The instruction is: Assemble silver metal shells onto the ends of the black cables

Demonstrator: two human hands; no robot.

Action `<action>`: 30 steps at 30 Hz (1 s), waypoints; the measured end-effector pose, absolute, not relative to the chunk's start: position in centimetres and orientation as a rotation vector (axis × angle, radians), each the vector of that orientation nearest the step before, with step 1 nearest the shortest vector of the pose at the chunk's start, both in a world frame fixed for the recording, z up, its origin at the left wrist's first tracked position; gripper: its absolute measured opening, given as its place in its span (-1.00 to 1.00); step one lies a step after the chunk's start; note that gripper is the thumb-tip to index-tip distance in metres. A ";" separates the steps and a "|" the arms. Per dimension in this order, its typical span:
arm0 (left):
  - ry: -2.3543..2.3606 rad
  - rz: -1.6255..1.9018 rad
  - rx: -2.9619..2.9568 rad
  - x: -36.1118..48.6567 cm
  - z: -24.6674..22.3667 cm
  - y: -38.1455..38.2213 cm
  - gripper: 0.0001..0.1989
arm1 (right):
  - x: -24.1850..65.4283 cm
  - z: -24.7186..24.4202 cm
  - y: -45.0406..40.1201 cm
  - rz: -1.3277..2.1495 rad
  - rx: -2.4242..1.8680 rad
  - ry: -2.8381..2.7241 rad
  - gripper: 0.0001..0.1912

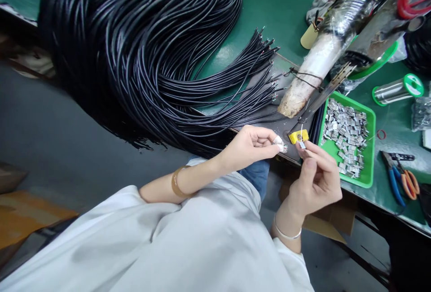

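Metal connector (pixel 302 145) near the green tray (pixel 371 148) — our right hand (pixel 315 180) grips it, our left hand (pixel 254 147) pinches silvery pieces (pixel 284 148).

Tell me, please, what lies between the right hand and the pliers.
Between right hand and pliers, the head view shows a green tray of metal parts.

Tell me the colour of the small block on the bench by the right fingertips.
Yellow; the block shows best in the head view.

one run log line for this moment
left hand: pinching small pieces | right hand: metal connector in fingertips | tray: more connectors | cables: across table
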State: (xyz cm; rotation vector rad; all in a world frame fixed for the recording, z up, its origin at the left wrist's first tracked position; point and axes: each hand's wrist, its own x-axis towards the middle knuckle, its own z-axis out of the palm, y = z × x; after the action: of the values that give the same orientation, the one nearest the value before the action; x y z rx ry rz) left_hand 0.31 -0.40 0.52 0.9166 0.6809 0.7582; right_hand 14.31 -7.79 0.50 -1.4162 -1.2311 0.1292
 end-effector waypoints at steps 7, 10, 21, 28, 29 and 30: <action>0.694 0.785 1.014 0.5 0.7 -0.1 -0.87 | 14.4 -0.3 -7.5 -0.012 -1.319 -1.349 -0.82; 0.672 0.789 1.007 0.5 0.7 0.0 -0.90 | 14.6 -0.6 -7.3 0.115 -1.333 -1.242 -0.89; 0.671 0.871 0.967 1.1 0.0 0.3 -0.91 | 15.0 -1.2 -7.1 0.018 -1.362 -1.483 -0.80; 0.719 0.919 0.963 1.7 -0.2 0.5 -0.93 | 15.2 -1.6 -6.6 -0.002 -1.405 -1.498 -0.82; 0.726 0.929 0.959 1.8 -0.3 0.6 -0.94 | 15.2 -1.5 -6.5 -0.015 -1.417 -1.500 -0.82; 0.734 0.937 0.956 1.9 -0.3 0.6 -0.94 | 15.1 -1.4 -6.3 -0.030 -1.424 -1.505 -0.82</action>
State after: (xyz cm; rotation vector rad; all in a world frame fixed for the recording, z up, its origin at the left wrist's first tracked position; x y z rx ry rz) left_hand 1.90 0.59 -0.25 0.9560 0.7341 0.9368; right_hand 15.11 -6.31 -1.39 -1.4243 -1.5052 -0.0299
